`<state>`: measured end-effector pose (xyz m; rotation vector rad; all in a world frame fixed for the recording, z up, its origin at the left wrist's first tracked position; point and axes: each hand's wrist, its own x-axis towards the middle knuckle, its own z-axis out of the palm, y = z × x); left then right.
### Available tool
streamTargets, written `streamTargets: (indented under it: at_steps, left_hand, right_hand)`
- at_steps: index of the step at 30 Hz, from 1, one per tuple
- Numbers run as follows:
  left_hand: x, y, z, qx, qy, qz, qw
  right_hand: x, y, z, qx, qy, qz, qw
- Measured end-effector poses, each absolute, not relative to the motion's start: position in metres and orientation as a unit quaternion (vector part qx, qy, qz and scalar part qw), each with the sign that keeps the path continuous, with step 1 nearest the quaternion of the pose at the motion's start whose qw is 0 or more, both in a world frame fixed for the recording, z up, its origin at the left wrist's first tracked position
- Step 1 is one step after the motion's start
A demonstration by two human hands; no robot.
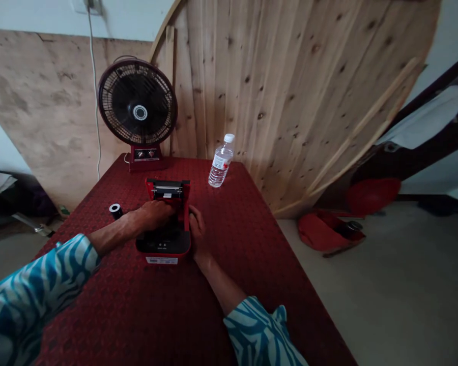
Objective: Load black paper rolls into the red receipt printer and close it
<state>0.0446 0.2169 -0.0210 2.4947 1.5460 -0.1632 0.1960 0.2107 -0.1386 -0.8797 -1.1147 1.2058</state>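
Observation:
A red and black label printer (pixel 163 246) sits on the table with its lid (pixel 168 189) raised, showing a roller and metal bar inside the lid. Over its open compartment, my left hand (pixel 158 214) reaches in from the left, fingers bent and closed; their tips are in shadow, so whatever they hold is hidden. My right hand (pixel 197 231) grips the printer's right side, thumb and fingers curled against the red wall. Left of the printer, near my left forearm, stands a small black roll (pixel 116 211) with a white ring-shaped end.
A dark red fan (pixel 138 104) stands at the table's back left, its cord by the wall. A water bottle (pixel 221 161) stands at the back right. The table (pixel 236 244) has a patterned red cover. A red bag (pixel 320 233) lies on the floor to the right.

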Motion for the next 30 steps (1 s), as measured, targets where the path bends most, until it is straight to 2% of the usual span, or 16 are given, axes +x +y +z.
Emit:
streamTargets:
  at_steps: [7, 19, 22, 26, 28, 30]
  left_hand:
    - [0.046, 0.219, -0.008, 0.85, 0.499, -0.131, 0.108]
    - [0.046, 0.191, 0.0, 0.851, 0.521, -0.051, 0.025]
    - [0.039, 0.178, 0.012, 0.864, 0.503, 0.01, -0.004]
    - [0.002, 0.163, 0.028, 0.842, 0.507, 0.178, 0.046]
    - [-0.024, 0.168, 0.028, 0.792, 0.549, 0.263, 0.053]
    - [-0.048, 0.183, 0.021, 0.728, 0.618, 0.289, 0.073]
  right_hand:
    - [0.196, 0.212, -0.136, -0.375, -0.487, 0.511, 0.6]
    - [0.199, 0.208, -0.133, -0.389, -0.492, 0.514, 0.585]
    - [0.199, 0.208, -0.131, -0.389, -0.492, 0.514, 0.585]
    - [0.198, 0.209, -0.132, -0.401, -0.478, 0.523, 0.581]
    - [0.198, 0.21, -0.133, -0.41, -0.472, 0.521, 0.58]
    - [0.198, 0.211, -0.133, -0.419, -0.471, 0.519, 0.578]
